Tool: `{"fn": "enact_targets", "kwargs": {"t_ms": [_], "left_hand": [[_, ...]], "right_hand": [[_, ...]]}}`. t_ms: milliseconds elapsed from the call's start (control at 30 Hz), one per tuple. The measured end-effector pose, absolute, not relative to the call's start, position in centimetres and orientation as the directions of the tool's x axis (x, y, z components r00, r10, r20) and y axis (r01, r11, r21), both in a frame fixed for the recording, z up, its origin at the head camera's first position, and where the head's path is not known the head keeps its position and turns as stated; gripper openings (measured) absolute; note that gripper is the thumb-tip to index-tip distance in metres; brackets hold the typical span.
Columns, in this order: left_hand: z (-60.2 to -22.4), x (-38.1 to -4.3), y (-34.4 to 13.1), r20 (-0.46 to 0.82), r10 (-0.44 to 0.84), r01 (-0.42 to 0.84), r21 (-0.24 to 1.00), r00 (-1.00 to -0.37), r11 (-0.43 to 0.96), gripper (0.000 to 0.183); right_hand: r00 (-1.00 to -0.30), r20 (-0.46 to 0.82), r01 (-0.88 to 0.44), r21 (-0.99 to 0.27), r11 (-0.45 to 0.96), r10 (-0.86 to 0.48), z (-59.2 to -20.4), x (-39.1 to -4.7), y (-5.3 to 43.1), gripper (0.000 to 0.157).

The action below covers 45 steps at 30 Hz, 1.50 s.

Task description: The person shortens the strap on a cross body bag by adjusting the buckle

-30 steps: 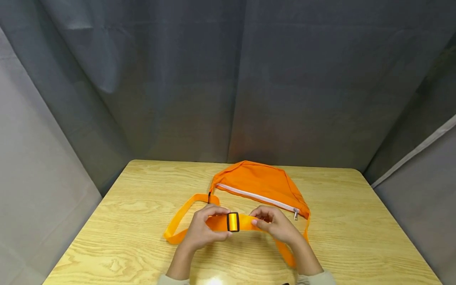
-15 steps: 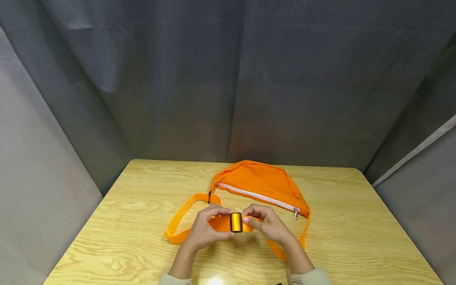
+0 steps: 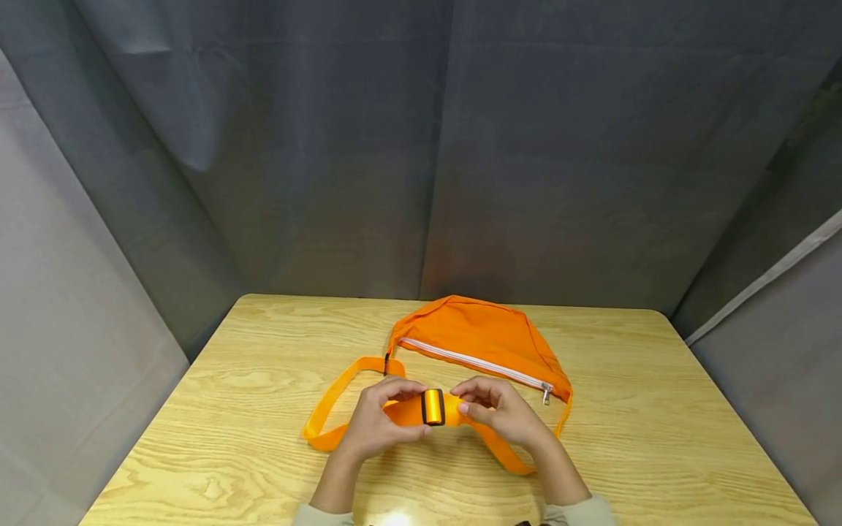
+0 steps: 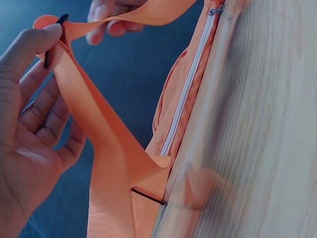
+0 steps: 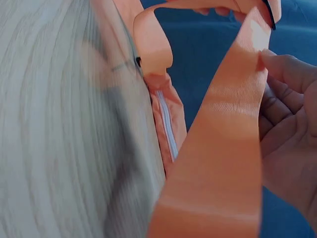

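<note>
An orange waist bag (image 3: 483, 336) with a white zipper (image 3: 473, 360) lies on the table, its strap (image 3: 327, 405) looping toward me. My left hand (image 3: 378, 420) pinches the black slide buckle (image 3: 433, 407) between thumb and fingers, holding it above the tabletop. In the left wrist view the thumb presses the buckle's edge (image 4: 48, 55). Just right of the buckle, my right hand (image 3: 503, 413) pinches the strap between thumb and forefinger. The webbing bulges up in a small loop through the buckle. From the right hand, the wide strap (image 5: 218, 148) hangs down and back to the bag.
The light wood-grain table (image 3: 658, 424) extends on both sides of the bag. Grey curtains (image 3: 329, 146) stand behind and at both sides. A second black ring (image 3: 386, 364) joins the strap near the bag's left end. A metal zipper pull (image 3: 547, 394) hangs at the right.
My right hand slid left toward the buckle, then drew back slightly right. The webbing in the buckle now bulges into a raised loop. The bag stays put.
</note>
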<state>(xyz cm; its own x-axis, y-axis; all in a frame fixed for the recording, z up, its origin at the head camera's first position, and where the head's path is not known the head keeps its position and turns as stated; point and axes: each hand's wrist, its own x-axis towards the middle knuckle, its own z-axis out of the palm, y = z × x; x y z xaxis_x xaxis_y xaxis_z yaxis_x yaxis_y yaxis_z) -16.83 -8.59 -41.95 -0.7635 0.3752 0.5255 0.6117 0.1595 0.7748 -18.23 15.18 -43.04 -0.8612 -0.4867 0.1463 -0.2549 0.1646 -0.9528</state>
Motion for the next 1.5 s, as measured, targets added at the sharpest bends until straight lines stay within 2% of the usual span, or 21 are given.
{"fn": "enact_targets", "kwargs": {"t_ms": [233, 467, 733, 833, 967, 1233, 1500], "left_hand": [[-42.2, -16.8, -8.7, 0.462, 0.368, 0.547, 0.82, -0.807, 0.171, 0.044], [-42.6, -17.0, -8.2, 0.453, 0.404, 0.541, 0.83, -0.795, 0.133, 0.044], [-42.8, -17.1, -8.2, 0.478, 0.385, 0.559, 0.819, -0.789, 0.128, 0.043], [-43.9, -17.7, -8.3, 0.47, 0.38, 0.555, 0.818, -0.796, 0.151, 0.045], [-44.9, -18.2, -8.6, 0.483, 0.376, 0.569, 0.806, -0.791, 0.161, 0.043], [-45.4, -18.6, -8.7, 0.469, 0.379, 0.561, 0.808, -0.798, 0.182, 0.044], [-45.6, -18.6, -8.3, 0.437, 0.412, 0.539, 0.826, -0.799, 0.168, 0.045]], "right_hand": [[-0.878, 0.103, -0.221, -0.954, 0.205, -0.467, -41.9, -17.6, 15.1, 0.011], [-0.85, 0.159, -0.264, -0.954, 0.144, -0.502, -41.9, -17.8, 14.1, 0.01], [-0.861, 0.149, -0.249, -0.957, 0.148, -0.486, -44.6, -19.0, 14.5, 0.015], [-0.868, 0.135, -0.238, -0.958, 0.161, -0.479, -45.5, -19.2, 15.2, 0.019], [-0.873, 0.134, -0.229, -0.961, 0.152, -0.469, -46.2, -19.3, 16.0, 0.017], [-0.831, 0.229, -0.312, -0.946, 0.085, -0.507, -46.7, -19.5, 15.9, 0.011], [-0.795, 0.239, -0.297, -0.955, 0.014, -0.558, -46.2, -19.5, 14.9, 0.013]]}}
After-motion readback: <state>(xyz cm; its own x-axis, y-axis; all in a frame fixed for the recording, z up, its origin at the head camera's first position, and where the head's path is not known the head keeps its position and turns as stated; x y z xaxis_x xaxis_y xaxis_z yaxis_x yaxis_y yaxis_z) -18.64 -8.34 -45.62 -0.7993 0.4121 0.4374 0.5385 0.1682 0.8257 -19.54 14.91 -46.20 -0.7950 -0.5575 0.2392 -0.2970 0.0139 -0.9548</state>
